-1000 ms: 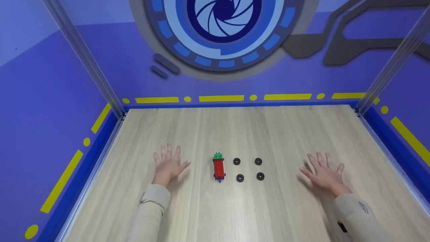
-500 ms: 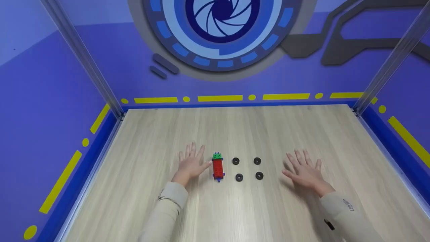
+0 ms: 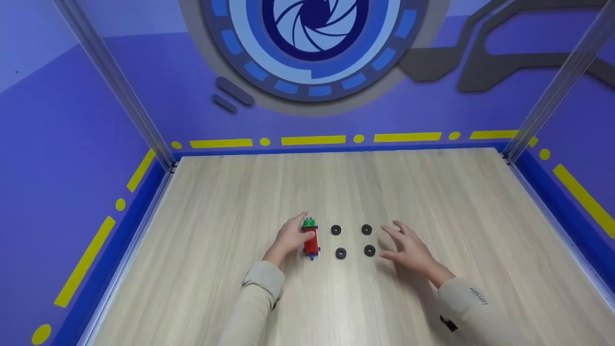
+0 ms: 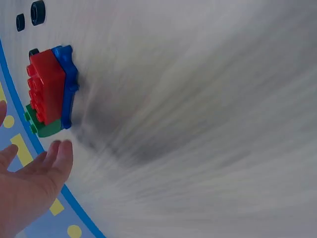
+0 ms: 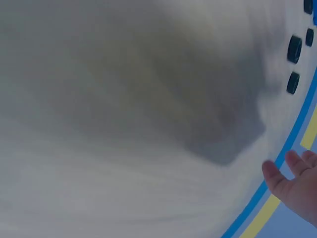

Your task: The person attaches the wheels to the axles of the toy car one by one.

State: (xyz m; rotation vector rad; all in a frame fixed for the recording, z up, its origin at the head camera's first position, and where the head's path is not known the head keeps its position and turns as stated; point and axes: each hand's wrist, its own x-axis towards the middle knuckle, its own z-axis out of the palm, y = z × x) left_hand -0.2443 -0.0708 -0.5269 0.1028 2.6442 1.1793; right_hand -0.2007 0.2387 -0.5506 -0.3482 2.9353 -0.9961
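A toy-brick car body (image 3: 311,246) lies on the table, with red bricks, a green brick (image 3: 309,223) at its far end and a blue base (image 4: 69,82). My left hand (image 3: 287,240) is at its left side, the thumb above the red part. In the left wrist view the fingers look apart from the body. Several small black wheels (image 3: 340,253) lie flat to the right of it. Beside the two rightmost, my right hand (image 3: 414,251) hovers with fingers loosely bent and holds nothing. In the right wrist view some black wheels (image 5: 294,49) show beyond the fingers.
The wooden table (image 3: 230,192) is bounded by blue-purple panels (image 3: 158,96) with yellow markings at the back and sides. Metal posts (image 3: 125,91) stand at the back corners. A small dark object (image 3: 448,323) shows by the right sleeve.
Both hands have moved inward, the left to the car body and the right toward the wheels. Their spread fingers have bent somewhat. Car body and wheels stay where they were.
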